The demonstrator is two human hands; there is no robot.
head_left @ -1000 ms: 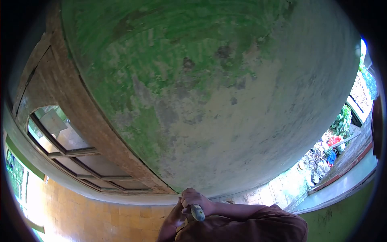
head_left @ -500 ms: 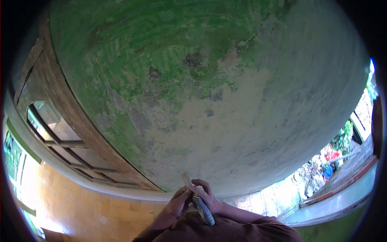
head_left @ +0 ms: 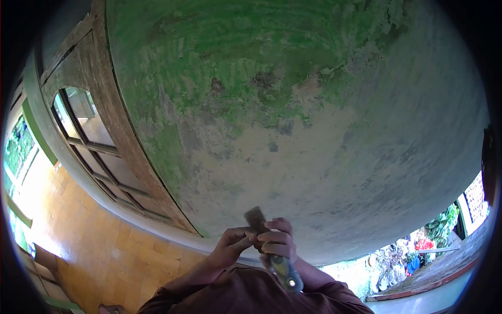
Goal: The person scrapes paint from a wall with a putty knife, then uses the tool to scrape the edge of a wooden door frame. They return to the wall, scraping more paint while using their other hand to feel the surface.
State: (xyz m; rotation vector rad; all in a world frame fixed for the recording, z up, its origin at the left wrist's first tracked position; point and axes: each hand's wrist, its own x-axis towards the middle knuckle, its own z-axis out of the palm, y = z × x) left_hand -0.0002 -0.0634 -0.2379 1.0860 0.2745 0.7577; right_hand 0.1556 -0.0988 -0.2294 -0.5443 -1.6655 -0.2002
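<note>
A scraper (head_left: 287,275) with a flat, dull blade and a grey-and-yellow handle is held in front of my chest. My right hand (head_left: 281,242) is closed around it where blade and handle meet, and the handle end sticks out below the fingers. Close against the blade, my left hand (head_left: 232,246) has its thumb and fingers pinched on it. The blade's wide end points up toward the wall (head_left: 293,162), whose green paint is worn away to bare grey-beige patches.
A wooden door frame with glass panes (head_left: 99,141) borders the wall on the left. Orange floor tiles (head_left: 115,251) lie below it. On the right are a ledge (head_left: 434,277), green plants (head_left: 443,225) and a red item (head_left: 424,244) outdoors.
Both hands have come up a little with the scraper, and its blade has turned to show its broad face. My view has shifted, so the door frame sits further right.
</note>
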